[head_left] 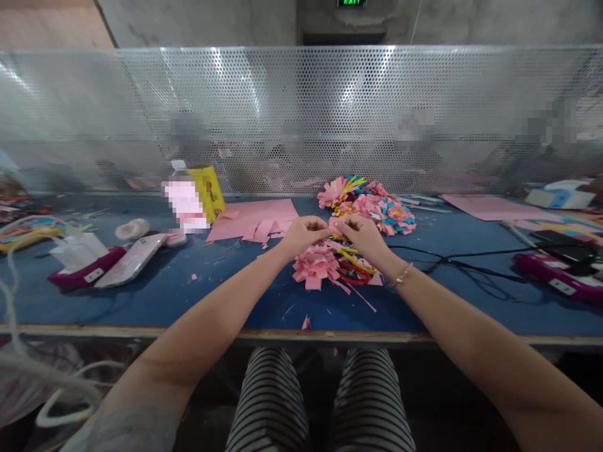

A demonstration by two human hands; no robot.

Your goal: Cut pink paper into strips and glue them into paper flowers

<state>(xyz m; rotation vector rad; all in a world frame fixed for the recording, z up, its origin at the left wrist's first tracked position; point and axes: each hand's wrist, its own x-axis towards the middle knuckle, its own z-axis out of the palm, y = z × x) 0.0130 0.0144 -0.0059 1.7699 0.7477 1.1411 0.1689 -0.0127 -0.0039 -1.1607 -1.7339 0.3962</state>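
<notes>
Between my two hands is a small piece of pink paper (335,223). My left hand (305,236) pinches at its left side, thumb and fingers together. On the other side my right hand (362,233), a bracelet on its wrist, pinches the same paper. Just below them lies a fringed pink paper flower (315,266). Beside that flower are red and yellow looped handles (355,271), seemingly of scissors, partly covered by paper strips. Behind my right hand is a heap of pink, yellow and blue paper flowers (389,210).
Pink paper sheets (264,213) lie left of centre, before a bottle and a yellow box (210,191). Further left are a phone (134,258) and a purple power strip (87,270). Black cables (452,258) run to another power strip (560,276). A perforated metal screen (292,113) stands behind.
</notes>
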